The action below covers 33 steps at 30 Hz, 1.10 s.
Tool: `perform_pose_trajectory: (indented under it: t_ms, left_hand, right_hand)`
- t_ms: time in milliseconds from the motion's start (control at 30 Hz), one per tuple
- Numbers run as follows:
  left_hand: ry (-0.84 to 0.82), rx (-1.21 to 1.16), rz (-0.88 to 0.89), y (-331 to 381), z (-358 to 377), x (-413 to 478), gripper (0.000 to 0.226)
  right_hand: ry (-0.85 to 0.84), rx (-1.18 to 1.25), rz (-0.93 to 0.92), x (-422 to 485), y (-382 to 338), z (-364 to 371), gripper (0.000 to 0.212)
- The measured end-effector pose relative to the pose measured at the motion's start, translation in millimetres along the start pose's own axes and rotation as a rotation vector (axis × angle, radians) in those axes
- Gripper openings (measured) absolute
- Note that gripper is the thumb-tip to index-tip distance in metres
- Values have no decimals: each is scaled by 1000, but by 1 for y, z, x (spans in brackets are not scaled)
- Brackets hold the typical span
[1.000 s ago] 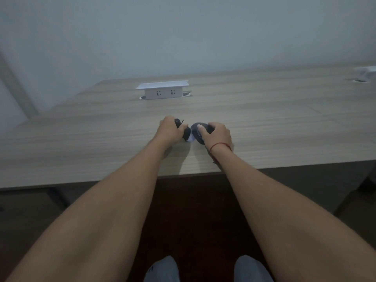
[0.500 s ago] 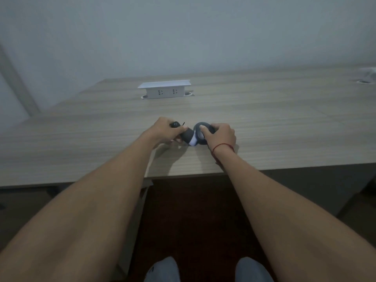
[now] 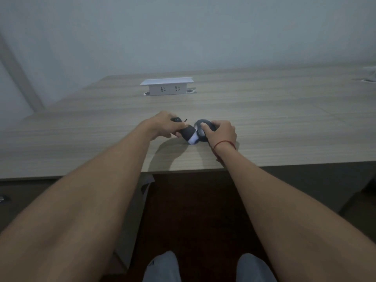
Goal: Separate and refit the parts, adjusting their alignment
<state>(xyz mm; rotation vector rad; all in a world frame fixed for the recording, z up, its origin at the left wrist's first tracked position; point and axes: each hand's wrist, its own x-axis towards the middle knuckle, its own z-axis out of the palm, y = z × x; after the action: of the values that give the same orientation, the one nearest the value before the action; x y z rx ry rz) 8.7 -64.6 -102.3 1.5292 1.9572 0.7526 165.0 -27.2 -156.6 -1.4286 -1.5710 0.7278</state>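
Left hand (image 3: 162, 126): we hold the dark roll (image 3: 188, 133) tight, mid frame.
Right hand (image 3: 220, 132): we pinch the round piece (image 3: 201, 124).
Tip: pull slowly, low over the table (image 3: 264, 119).

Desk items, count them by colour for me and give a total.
Dark grey: 2, the rolled piece in the left hand and the round piece in the right hand.
White: 1, the socket box.
Total: 3.

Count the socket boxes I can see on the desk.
2: one white socket box far centre on the desk, another cut off at the far right edge.
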Motion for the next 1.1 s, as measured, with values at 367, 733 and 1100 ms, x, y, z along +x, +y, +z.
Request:
perform_pose_trajectory:
  t_ms: [367, 733, 1100]
  left_hand:
    - [29, -157, -57, -5, 14, 8, 18]
    - [319, -205, -61, -2, 33, 18, 24]
    - [371, -237, -85, -4, 28, 22, 31]
  right_hand:
    - [-8, 26, -15, -2, 2, -6, 43]
    - [-26, 37, -33, -5, 1, -8, 35]
    - [-97, 72, -74, -7, 4, -12, 33]
